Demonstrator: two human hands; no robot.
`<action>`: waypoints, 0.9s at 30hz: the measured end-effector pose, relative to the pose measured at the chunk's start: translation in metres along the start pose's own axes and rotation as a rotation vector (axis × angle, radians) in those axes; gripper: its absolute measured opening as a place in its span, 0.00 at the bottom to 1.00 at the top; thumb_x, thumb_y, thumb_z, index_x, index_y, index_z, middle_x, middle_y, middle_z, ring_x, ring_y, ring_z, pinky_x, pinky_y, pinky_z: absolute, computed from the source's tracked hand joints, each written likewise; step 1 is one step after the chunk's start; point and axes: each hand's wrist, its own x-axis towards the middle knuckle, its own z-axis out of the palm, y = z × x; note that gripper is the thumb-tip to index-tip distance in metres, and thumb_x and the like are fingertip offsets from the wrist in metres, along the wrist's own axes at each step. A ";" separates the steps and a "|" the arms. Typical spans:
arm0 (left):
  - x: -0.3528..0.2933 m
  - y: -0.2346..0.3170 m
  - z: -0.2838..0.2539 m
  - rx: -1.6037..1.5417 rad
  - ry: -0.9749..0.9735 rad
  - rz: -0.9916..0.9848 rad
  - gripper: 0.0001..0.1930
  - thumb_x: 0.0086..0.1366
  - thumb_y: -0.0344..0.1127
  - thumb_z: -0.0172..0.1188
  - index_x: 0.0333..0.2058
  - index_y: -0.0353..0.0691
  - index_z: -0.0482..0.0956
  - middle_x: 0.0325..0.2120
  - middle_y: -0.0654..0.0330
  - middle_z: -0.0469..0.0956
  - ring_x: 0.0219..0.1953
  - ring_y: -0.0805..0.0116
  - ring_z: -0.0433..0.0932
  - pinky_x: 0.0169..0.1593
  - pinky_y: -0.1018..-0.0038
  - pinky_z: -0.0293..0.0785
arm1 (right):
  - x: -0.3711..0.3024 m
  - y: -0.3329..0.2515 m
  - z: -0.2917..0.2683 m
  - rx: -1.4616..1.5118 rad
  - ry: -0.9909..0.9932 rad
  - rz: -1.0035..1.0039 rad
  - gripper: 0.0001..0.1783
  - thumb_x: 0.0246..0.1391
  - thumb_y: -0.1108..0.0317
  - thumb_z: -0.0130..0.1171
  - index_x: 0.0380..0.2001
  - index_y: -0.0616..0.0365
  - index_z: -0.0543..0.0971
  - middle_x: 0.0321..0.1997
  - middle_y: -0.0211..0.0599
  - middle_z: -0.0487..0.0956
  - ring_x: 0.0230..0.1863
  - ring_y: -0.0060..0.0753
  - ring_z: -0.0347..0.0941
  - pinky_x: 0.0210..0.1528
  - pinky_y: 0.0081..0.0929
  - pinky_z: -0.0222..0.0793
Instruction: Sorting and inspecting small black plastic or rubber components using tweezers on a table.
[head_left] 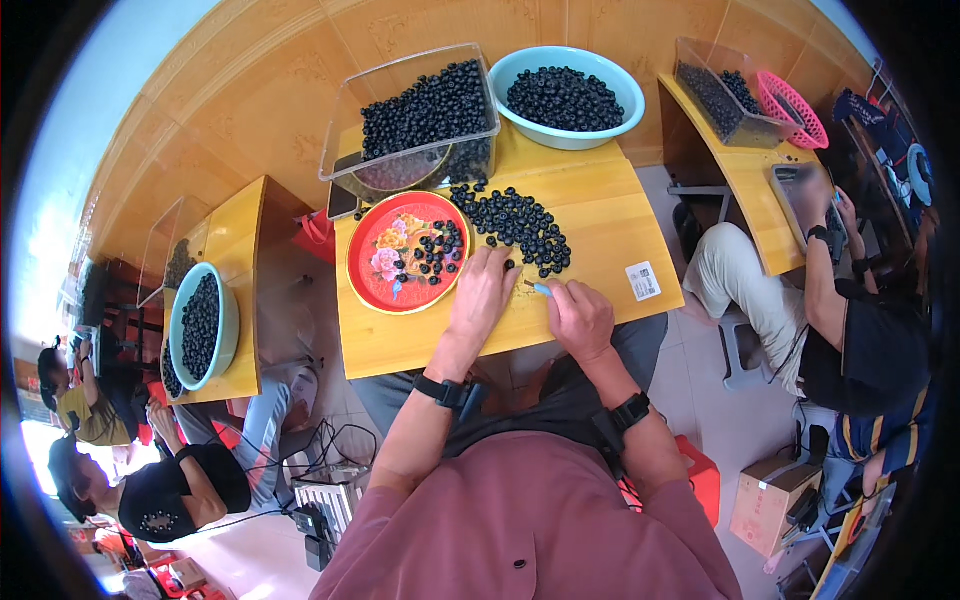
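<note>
My left hand [487, 292] is closed over the table, with a small round black bead [510, 264] at its fingertips. My right hand [581, 318] grips a small tool with a light-blue handle [542, 289], its thin tip pointing left toward the bead. Brownish crumbs [521, 287] lie on the wood between the hands. Just beyond them spreads a loose heap of black beads [515, 222]. Left of my left hand sits a round red tray [362, 275] with a flower print, holding several more beads [436, 250].
A clear plastic bin [408, 160] and a light-blue basin [630, 100], both full of black beads, stand at the table's back. A white label [643, 281] is on the right side. People work at neighbouring tables; a blue-green basin [228, 330] stands left, a pink basket [800, 110] right.
</note>
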 end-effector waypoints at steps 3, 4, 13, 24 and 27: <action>0.000 -0.003 0.003 0.033 0.000 -0.003 0.12 0.65 0.31 0.70 0.45 0.34 0.83 0.36 0.48 0.79 0.39 0.47 0.81 0.45 0.57 0.79 | 0.000 0.000 -0.001 -0.006 -0.011 -0.001 0.05 0.57 0.70 0.62 0.37 0.54 0.83 0.24 0.35 0.73 0.26 0.42 0.76 0.29 0.41 0.73; 0.000 -0.003 0.003 0.061 -0.007 -0.003 0.11 0.65 0.31 0.70 0.44 0.34 0.83 0.36 0.48 0.79 0.39 0.47 0.81 0.44 0.57 0.79 | 0.001 -0.002 -0.001 -0.008 -0.006 -0.003 0.05 0.57 0.70 0.62 0.37 0.54 0.83 0.24 0.35 0.73 0.26 0.42 0.76 0.29 0.41 0.73; -0.017 0.007 -0.001 -0.360 0.041 -0.310 0.09 0.61 0.23 0.72 0.40 0.32 0.85 0.36 0.56 0.81 0.30 0.66 0.83 0.38 0.71 0.80 | -0.001 -0.001 -0.002 -0.029 -0.030 0.004 0.06 0.56 0.69 0.63 0.38 0.54 0.83 0.24 0.35 0.73 0.26 0.41 0.76 0.28 0.41 0.73; -0.039 0.022 0.008 -0.615 0.075 -0.456 0.11 0.64 0.24 0.73 0.45 0.34 0.84 0.34 0.64 0.82 0.34 0.79 0.80 0.40 0.78 0.78 | 0.000 0.000 -0.002 0.003 -0.002 -0.013 0.07 0.56 0.69 0.64 0.39 0.54 0.84 0.24 0.34 0.73 0.26 0.40 0.76 0.28 0.40 0.72; -0.038 0.022 0.009 -0.555 0.061 -0.430 0.12 0.63 0.23 0.73 0.45 0.35 0.84 0.34 0.63 0.82 0.34 0.78 0.81 0.40 0.78 0.79 | 0.000 0.000 -0.002 -0.004 -0.023 -0.056 0.06 0.56 0.69 0.65 0.38 0.54 0.84 0.24 0.34 0.73 0.26 0.39 0.76 0.28 0.39 0.72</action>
